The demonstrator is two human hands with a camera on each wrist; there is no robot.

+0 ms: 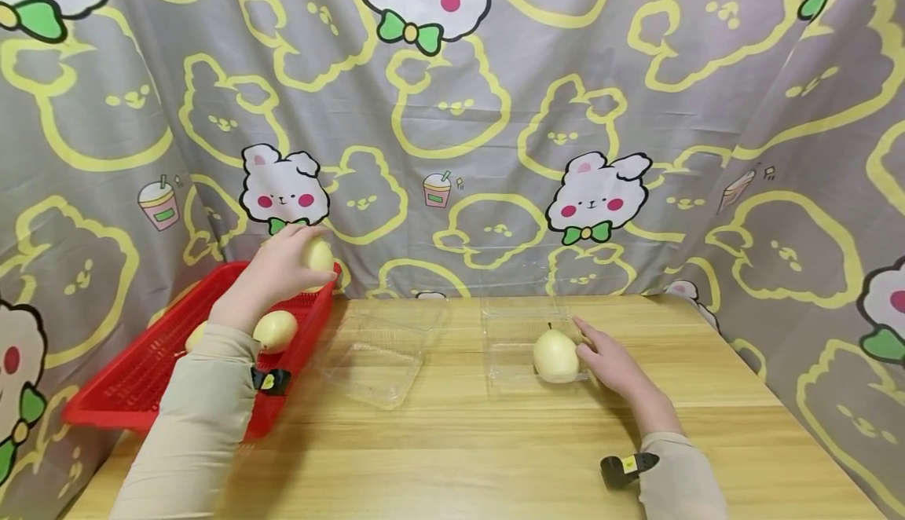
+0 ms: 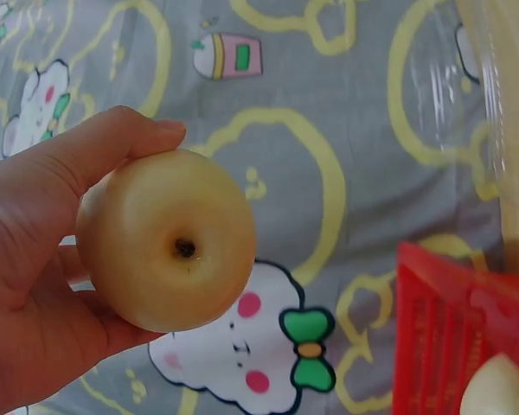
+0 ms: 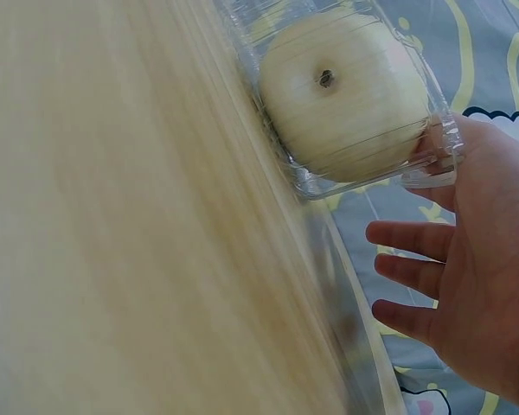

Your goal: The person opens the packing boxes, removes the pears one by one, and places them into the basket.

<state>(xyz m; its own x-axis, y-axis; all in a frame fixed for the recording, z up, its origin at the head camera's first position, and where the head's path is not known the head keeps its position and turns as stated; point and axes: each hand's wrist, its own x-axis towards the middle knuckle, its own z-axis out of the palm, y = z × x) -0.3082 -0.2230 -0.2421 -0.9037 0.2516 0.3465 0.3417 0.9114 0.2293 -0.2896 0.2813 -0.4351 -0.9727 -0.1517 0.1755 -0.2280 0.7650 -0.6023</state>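
In the head view my left hand (image 1: 272, 272) grips a pale yellow pear (image 1: 320, 256) above the far end of a red basket (image 1: 113, 394). The left wrist view shows this pear (image 2: 169, 251) end-on, with thumb and fingers around its sides. On the right, a clear plastic box (image 1: 505, 355) stands on the table with another pear (image 1: 556, 359) inside. My right hand (image 1: 615, 363) is at that box's right side. In the right wrist view, thumb and forefinger pinch the box's edge (image 3: 450, 143) while the other fingers are spread apart from it.
A second clear plastic box (image 1: 382, 382) lies on the wooden table (image 1: 424, 473) between the basket and the first box. More pears (image 1: 276, 331) rest in the basket. A patterned curtain (image 1: 452, 135) hangs behind the table and on both sides.
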